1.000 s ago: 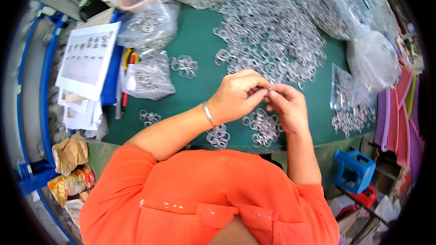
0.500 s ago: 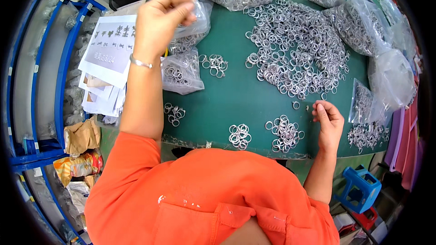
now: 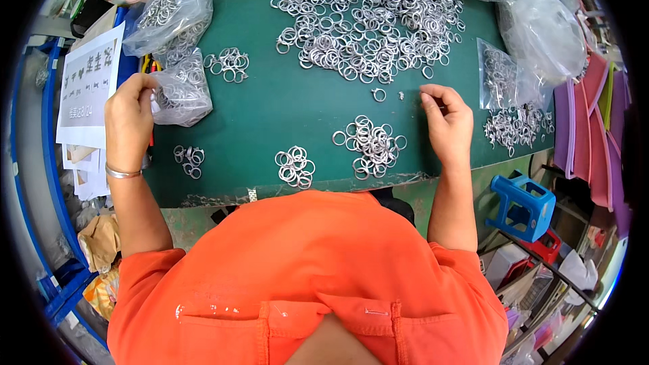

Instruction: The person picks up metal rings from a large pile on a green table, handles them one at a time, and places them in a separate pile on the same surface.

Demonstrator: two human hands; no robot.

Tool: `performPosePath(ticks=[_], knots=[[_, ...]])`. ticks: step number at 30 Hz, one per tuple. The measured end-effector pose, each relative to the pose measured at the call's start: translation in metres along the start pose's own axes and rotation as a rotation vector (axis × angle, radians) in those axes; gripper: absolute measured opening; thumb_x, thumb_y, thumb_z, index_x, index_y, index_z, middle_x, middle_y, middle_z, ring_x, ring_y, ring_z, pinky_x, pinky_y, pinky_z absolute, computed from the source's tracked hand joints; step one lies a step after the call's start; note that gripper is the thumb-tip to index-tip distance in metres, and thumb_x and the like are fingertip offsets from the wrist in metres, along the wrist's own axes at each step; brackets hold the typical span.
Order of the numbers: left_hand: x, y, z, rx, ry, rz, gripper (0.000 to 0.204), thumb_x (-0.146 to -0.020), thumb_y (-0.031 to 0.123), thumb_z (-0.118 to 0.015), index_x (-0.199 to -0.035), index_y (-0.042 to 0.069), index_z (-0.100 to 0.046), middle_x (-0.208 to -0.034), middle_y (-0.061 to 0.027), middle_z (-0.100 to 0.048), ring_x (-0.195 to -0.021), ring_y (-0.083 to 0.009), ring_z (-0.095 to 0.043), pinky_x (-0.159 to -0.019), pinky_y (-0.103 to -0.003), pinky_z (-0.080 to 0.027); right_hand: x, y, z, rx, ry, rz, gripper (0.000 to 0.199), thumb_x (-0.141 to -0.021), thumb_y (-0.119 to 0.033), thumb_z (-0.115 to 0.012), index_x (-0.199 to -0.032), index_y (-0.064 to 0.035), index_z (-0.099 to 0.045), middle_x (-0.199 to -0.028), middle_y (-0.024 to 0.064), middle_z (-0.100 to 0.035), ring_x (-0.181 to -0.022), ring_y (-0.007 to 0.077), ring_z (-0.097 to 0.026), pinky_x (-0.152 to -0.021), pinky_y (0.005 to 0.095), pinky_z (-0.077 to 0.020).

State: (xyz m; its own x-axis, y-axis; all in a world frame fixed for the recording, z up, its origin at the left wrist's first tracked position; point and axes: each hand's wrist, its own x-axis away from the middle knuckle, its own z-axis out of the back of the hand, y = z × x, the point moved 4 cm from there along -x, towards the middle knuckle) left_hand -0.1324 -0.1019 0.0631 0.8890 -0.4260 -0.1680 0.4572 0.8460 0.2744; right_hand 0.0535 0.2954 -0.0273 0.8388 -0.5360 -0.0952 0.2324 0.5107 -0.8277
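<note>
My left hand (image 3: 130, 120) is closed in a pinch at the left edge of a clear plastic bag of metal rings (image 3: 181, 91). A bit of white shows by its fingertips; what they hold, if anything, I cannot make out. My right hand (image 3: 449, 122) is low over the green table, fingers loosely curled, a small gap at the thumb and nothing visible between. Left of it lie a tiny metal piece (image 3: 401, 95) and a single ring (image 3: 379, 95). Nearer me are two small ring piles, one larger (image 3: 372, 147), one smaller (image 3: 295, 167).
A broad heap of silver rings (image 3: 378, 20) covers the far middle. Two small ring clusters (image 3: 228, 65) (image 3: 189, 161) lie at left. Small metal parts (image 3: 515, 128) spill by a bag (image 3: 499, 74) at right. Papers (image 3: 88, 88) are at far left; a blue stool (image 3: 520, 208) stands right.
My left hand has come down from high over the far bags to the nearer bag. My right hand has shifted slightly away from the tiny piece. The whole view has swung.
</note>
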Motion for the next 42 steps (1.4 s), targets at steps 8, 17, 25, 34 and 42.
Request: performPosePath(ticks=[8,17,25,34,42], knots=[[0.001,0.014,0.003,-0.011,0.11,-0.047,0.015,-0.085,-0.004,-0.058,-0.096,-0.001,-0.068,-0.098,-0.016,-0.068,-0.085,-0.0299,-0.067,-0.073,-0.034,-0.052,0.001,-0.03,-0.046,0.212,-0.054,0.325,0.015,-0.077,-0.005,-0.073,-0.091,-0.0031,-0.069,-0.086,0.0118,-0.064,-0.077,0.0285,-0.063,-0.07,0.0356,-0.0512],[0.013,0.129,-0.057,0.656,-0.125,-0.256,0.024,-0.078,0.005,-0.077,-0.1,0.003,-0.068,-0.093,-0.0066,-0.065,-0.08,-0.0124,-0.065,-0.067,-0.025,-0.053,0.012,-0.029,-0.05,-0.539,-0.292,-0.189,0.015,-0.082,0.002,-0.072,-0.096,0.0042,-0.07,-0.087,0.0053,-0.071,-0.078,0.0089,-0.064,-0.07,0.0221,-0.0518],[0.026,0.117,-0.074,0.696,-0.23,-0.347,0.014,-0.077,0.0,-0.073,-0.088,0.002,-0.065,-0.086,-0.0097,-0.065,-0.075,-0.0218,-0.064,-0.066,-0.031,-0.052,0.019,-0.049,-0.044,-0.271,-0.431,0.073,0.012,-0.085,-0.001,-0.065,-0.097,0.0012,-0.07,-0.091,0.0114,-0.069,-0.079,0.0177,-0.067,-0.069,0.0276,-0.0524],[0.069,0.007,-0.034,0.053,-0.391,-0.119,0.016,-0.074,-0.008,-0.063,-0.089,-0.001,-0.064,-0.085,-0.0153,-0.059,-0.079,-0.0355,-0.06,-0.069,-0.039,-0.048,-0.02,-0.02,-0.044,0.296,-0.064,0.179,0.016,-0.079,-0.015,-0.074,-0.088,-0.0026,-0.068,-0.078,0.0125,-0.062,-0.07,0.0292,-0.062,-0.065,0.0379,-0.0504],[0.029,0.082,-0.039,0.52,-0.314,-0.153,0.018,-0.079,0.009,-0.075,-0.091,0.0,-0.065,-0.083,-0.0103,-0.064,-0.071,-0.0218,-0.066,-0.063,-0.032,-0.052,-0.001,-0.049,-0.043,0.041,-0.078,0.44,0.011,-0.078,0.002,-0.069,-0.087,-0.0016,-0.064,-0.088,0.0134,-0.066,-0.079,0.0271,-0.066,-0.067,0.0355,-0.0527]])
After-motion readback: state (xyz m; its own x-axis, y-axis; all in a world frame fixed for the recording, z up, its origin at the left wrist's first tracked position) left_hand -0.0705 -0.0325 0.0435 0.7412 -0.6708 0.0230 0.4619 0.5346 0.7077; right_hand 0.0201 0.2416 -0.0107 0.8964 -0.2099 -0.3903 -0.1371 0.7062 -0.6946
